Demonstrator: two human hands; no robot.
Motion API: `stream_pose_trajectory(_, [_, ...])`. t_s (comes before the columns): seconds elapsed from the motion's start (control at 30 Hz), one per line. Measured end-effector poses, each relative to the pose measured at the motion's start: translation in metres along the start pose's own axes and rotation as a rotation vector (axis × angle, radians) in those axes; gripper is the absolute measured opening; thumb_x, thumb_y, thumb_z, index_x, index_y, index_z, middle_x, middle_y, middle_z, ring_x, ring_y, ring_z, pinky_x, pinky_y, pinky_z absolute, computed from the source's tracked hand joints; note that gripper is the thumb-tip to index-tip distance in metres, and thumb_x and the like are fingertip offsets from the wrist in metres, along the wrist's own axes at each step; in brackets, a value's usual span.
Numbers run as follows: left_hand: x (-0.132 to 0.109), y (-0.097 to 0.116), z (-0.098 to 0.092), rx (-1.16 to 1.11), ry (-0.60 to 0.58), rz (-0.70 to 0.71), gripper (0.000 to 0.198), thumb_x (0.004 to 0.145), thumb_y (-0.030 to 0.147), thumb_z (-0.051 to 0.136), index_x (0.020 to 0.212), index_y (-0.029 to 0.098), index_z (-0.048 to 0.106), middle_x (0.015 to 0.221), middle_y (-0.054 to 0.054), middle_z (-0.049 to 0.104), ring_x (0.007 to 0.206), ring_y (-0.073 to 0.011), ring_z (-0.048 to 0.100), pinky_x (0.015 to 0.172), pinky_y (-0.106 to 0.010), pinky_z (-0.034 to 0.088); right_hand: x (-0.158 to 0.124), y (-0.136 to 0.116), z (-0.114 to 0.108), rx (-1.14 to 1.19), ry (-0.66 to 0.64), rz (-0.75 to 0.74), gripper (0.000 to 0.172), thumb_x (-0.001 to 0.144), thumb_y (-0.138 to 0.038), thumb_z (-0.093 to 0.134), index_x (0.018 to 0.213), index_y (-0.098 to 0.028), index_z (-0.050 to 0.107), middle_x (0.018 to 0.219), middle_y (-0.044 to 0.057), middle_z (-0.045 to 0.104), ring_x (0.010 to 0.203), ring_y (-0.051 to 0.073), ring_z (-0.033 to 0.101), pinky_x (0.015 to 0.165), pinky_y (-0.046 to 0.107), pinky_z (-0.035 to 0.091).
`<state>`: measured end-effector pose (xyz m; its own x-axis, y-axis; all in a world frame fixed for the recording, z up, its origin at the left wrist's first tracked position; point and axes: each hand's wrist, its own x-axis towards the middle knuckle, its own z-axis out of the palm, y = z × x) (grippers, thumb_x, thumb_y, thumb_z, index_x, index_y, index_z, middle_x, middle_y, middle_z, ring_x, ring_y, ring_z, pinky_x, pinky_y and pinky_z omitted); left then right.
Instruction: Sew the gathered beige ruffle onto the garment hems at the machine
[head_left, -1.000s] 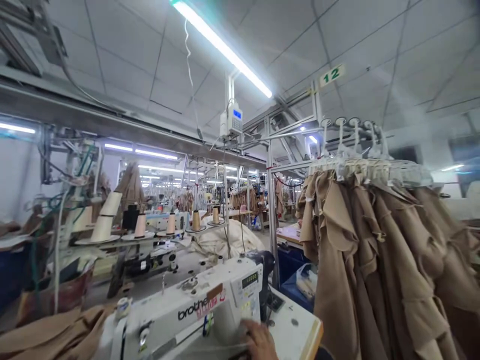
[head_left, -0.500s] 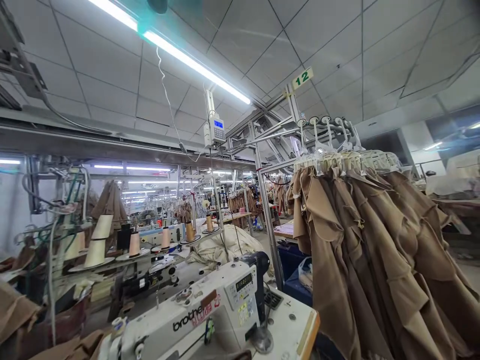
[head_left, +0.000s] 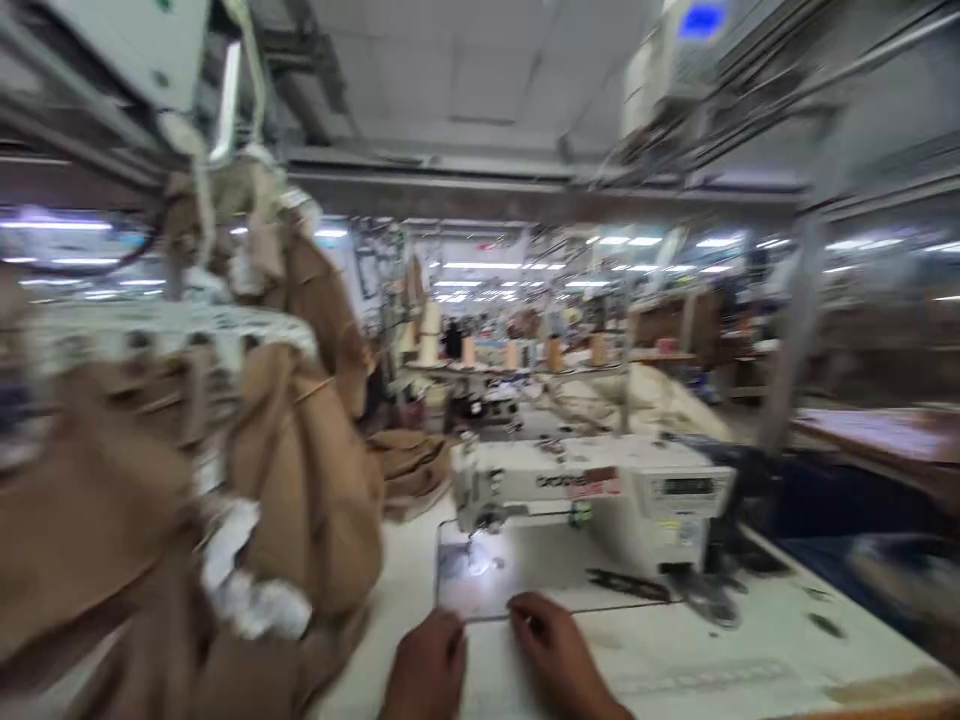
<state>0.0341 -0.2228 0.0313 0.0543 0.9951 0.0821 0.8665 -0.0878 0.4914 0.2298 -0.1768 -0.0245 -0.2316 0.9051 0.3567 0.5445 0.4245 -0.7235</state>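
Observation:
My left hand [head_left: 426,665] and my right hand [head_left: 556,655] are at the front of the white sewing table [head_left: 405,570], a short gap apart. Both have curled fingers; motion blur hides what is in them, if anything. Just beyond stands a white Brother sewing machine [head_left: 600,480], its needle area lit above the metal bed plate [head_left: 540,570]. A dark slim tool [head_left: 628,585], perhaps snips, lies on the plate to the right of my right hand. Left of my left hand hang brown garment pieces [head_left: 307,480] with a crumpled white strip [head_left: 240,575].
A white hanger clamp [head_left: 172,325] carries the brown pieces from overhead. More brown cloth [head_left: 409,465] is heaped at the table's far left. Thread cones [head_left: 429,335] stand behind the machine. A metal post [head_left: 799,320] rises at the right; a keypad box [head_left: 675,65] hangs above.
My view has swung left and down. Both hands have come into sight, and hanging brown pieces now fill the left side. The hanger row on the right has left the picture.

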Motion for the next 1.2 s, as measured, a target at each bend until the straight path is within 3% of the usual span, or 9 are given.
stream_pose_trajectory(0.2, [-0.004,-0.028,0.013,-0.12,0.086,-0.01,0.019,0.099,0.033,0.067,0.104,0.016,0.07,0.097,-0.003,0.072,0.087,-0.0176,0.07,0.085,-0.039,0.06,-0.008,0.014,0.007,0.078,-0.109,0.087,0.055,0.089,-0.066,0.051,0.108,-0.022,0.077,0.099,0.01,0.079,0.082,0.028,0.072,0.08,0.04,0.056])
stream_pose_trajectory(0.33, [-0.03,-0.053,-0.038,-0.185,0.319,-0.048,0.025,0.101,0.038,0.063,0.113,0.017,0.068,0.095,-0.003,0.071,0.077,-0.0147,0.067,0.074,-0.033,0.06,-0.017,0.01,-0.005,0.027,-0.13,0.139,0.053,0.084,-0.07,0.057,0.104,-0.026,0.078,0.096,0.007,0.08,0.083,0.028,0.073,0.077,0.037,0.057])
stream_pose_trajectory(0.5, [-0.076,-0.12,-0.122,-0.038,0.613,-0.252,0.031,0.103,0.042,0.057,0.12,0.016,0.063,0.109,-0.007,0.068,0.092,-0.0192,0.067,0.084,-0.04,0.058,-0.011,0.002,-0.011,-0.054,-0.192,0.154,0.056,0.081,-0.075,0.057,0.101,-0.027,0.079,0.085,0.007,0.079,0.07,0.028,0.072,0.065,0.036,0.057])
stream_pose_trajectory(0.6, [-0.085,-0.148,-0.13,0.072,0.549,-0.356,0.029,0.099,0.042,0.065,0.11,0.015,0.065,0.101,-0.004,0.068,0.085,-0.0179,0.066,0.08,-0.038,0.058,-0.007,0.001,-0.015,-0.057,-0.192,0.158,0.056,0.078,-0.075,0.058,0.097,-0.027,0.079,0.083,0.008,0.078,0.067,0.028,0.071,0.062,0.037,0.057])
stream_pose_trajectory(0.7, [-0.087,-0.15,-0.122,0.149,0.443,-0.385,0.024,0.098,0.039,0.067,0.096,0.015,0.066,0.091,-0.002,0.067,0.081,-0.0168,0.065,0.079,-0.037,0.057,-0.025,-0.007,-0.01,0.073,-0.134,0.199,0.053,0.075,-0.073,0.064,0.096,-0.027,0.08,0.095,0.009,0.08,0.081,0.031,0.074,0.069,0.038,0.06])
stream_pose_trajectory(0.8, [-0.091,-0.135,-0.127,0.205,0.44,-0.382,0.025,0.101,0.038,0.062,0.09,0.016,0.065,0.09,-0.002,0.067,0.085,-0.0176,0.065,0.084,-0.038,0.055,-0.068,-0.031,0.021,0.337,-0.224,0.269,0.05,0.079,-0.071,0.068,0.102,-0.028,0.08,0.111,0.01,0.079,0.101,0.034,0.074,0.086,0.041,0.061])
stream_pose_trajectory(0.9, [-0.093,-0.123,-0.134,0.229,0.434,-0.385,0.026,0.104,0.039,0.056,0.094,0.016,0.064,0.093,-0.003,0.067,0.088,-0.0181,0.065,0.086,-0.039,0.054,-0.108,-0.067,0.077,0.654,-0.662,0.296,0.054,0.081,-0.069,0.072,0.114,-0.026,0.078,0.118,0.012,0.077,0.11,0.035,0.072,0.098,0.048,0.057])
stream_pose_trajectory(0.97, [-0.09,-0.122,-0.131,0.234,0.391,-0.416,0.026,0.103,0.041,0.058,0.101,0.016,0.065,0.098,-0.004,0.068,0.088,-0.0181,0.065,0.085,-0.039,0.055,-0.12,-0.092,0.118,0.844,-0.75,0.319,0.063,0.076,-0.074,0.072,0.114,-0.024,0.076,0.114,0.014,0.077,0.112,0.039,0.071,0.1,0.054,0.055])
stream_pose_trajectory(1.2, [-0.092,-0.115,-0.106,0.217,0.234,-0.483,0.027,0.098,0.039,0.065,0.083,0.017,0.063,0.079,0.001,0.063,0.075,-0.0166,0.062,0.078,-0.036,0.053,-0.11,-0.168,0.219,1.023,-0.673,0.289,0.068,0.071,-0.049,0.079,0.134,-0.032,0.061,0.135,0.007,0.07,0.126,0.042,0.063,0.103,0.055,0.053])
